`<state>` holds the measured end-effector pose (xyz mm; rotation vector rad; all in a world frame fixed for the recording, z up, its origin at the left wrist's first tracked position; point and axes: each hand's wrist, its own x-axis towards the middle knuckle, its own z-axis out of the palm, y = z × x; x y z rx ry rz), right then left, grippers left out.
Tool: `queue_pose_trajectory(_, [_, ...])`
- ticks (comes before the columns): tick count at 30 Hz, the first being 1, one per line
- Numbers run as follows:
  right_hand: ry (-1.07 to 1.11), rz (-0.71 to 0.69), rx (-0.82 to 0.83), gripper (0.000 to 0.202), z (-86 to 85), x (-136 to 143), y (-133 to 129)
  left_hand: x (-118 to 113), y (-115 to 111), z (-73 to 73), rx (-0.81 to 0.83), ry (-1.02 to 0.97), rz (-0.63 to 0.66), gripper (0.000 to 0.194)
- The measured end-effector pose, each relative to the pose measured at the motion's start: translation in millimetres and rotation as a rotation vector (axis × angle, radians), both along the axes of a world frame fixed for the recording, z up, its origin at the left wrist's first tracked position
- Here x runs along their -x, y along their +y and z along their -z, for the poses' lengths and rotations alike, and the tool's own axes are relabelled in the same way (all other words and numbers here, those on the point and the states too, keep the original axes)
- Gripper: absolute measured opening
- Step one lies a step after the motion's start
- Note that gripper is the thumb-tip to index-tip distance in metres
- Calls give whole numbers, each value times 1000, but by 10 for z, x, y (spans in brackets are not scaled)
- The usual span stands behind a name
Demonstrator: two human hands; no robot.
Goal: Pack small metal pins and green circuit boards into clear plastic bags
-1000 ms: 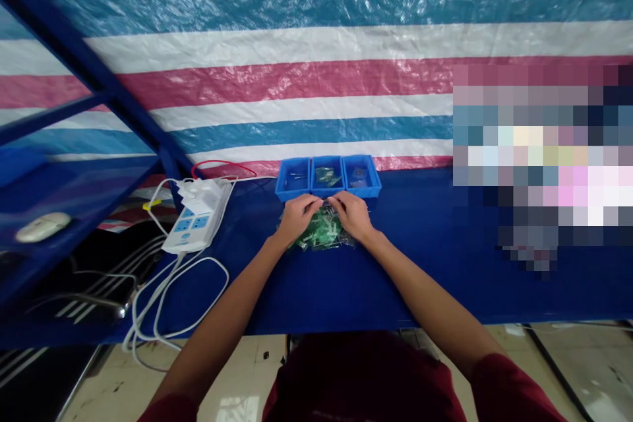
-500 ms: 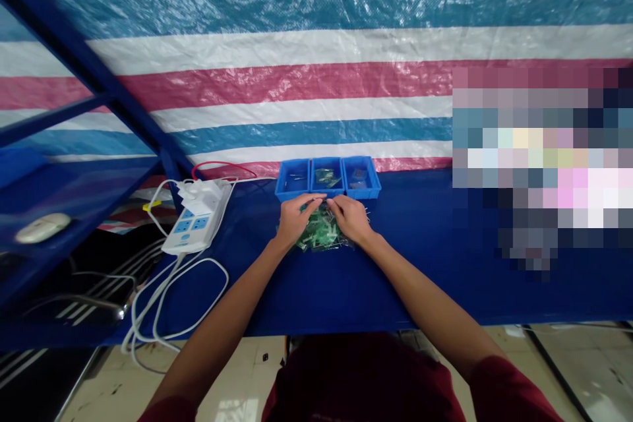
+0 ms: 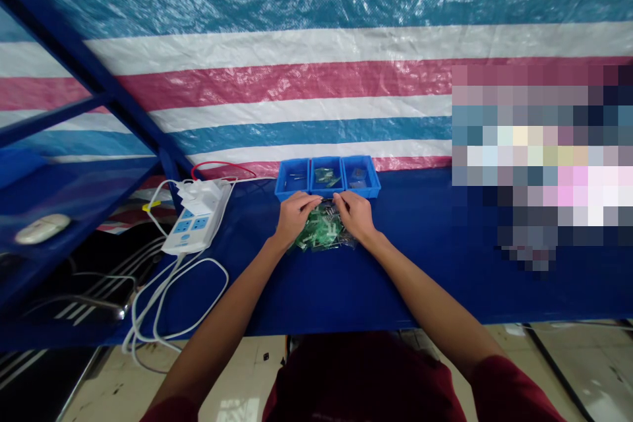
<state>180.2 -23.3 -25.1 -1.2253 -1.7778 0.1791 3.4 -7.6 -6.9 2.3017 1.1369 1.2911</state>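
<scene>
- Two bare hands meet above a dark blue, smooth-topped table, just in front of three open bins.
- The left hand is closed in a pinch, thumb and forefinger on one end of a small thin dark piece; its material is too small to tell.
- The right hand is also pinched shut, its fingertips at the other end of that piece.
- Under and between the hands lies a loose pile of small green and clear plastic packets, on the table.
- The left blue rectangular plastic bin holds a few thin slivers.
- The middle blue rectangular plastic bin holds greenish clear packets.
- The right blue rectangular plastic bin holds small clear pieces. The three bins stand side by side, touching.
- On the table's left side sits a white power strip with blue socket panels; blue marking near its lower end is too small to read.
- White plugs crowd its upper end, and a looped white cable runs from its lower end.
- A pale, rounded computer mouse rests on a blue shelf at far left.
- Behind everything hangs a blue, white and red striped plastic sheet.
- A pixelated patch hides the right side.
</scene>
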Motion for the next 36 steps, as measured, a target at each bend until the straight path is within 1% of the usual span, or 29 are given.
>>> queue_pose_trajectory(3, [4, 4, 4, 43, 2, -2, 1, 10, 20, -10, -37, 60, 27, 31])
queue_pose_trajectory(6, [23, 2, 10, 39, 0, 1, -4, 10, 29, -7, -20, 57, 36, 30])
queue_pose_trajectory(9, [38, -34, 22, 32, -7, 7, -16, 3, 22, 5, 74, -10, 23, 25])
queue_pose_trajectory(12, [14, -119, 29, 28, -11, 11, -26, -6, 7, 14, 163, -65, 43, 25])
queue_pose_trajectory(15, [-33, -181, 24, 27, -6, 14, -29, -14, -12, 12, 211, -128, 67, 26])
queue_pose_trajectory(22, [-37, -212, 1, 30, -14, 18, -44, -26, -31, -33, 297, -250, 75, 26])
queue_pose_trajectory(27, [23, -190, 15, 31, -35, -3, -47, -30, 17, -13, 296, -334, 71, 25])
queue_pose_trajectory(30, [31, -181, 31, 32, -35, -9, -40, -26, 29, -8, 275, -295, 48, 25])
queue_pose_trajectory(34, [10, -146, 71, 31, -40, 0, -33, -15, 14, -32, 221, -154, 30, 28])
queue_pose_trajectory(36, [-1, -149, 79, 29, -43, 6, -30, -12, 2, -40, 207, -93, 20, 30])
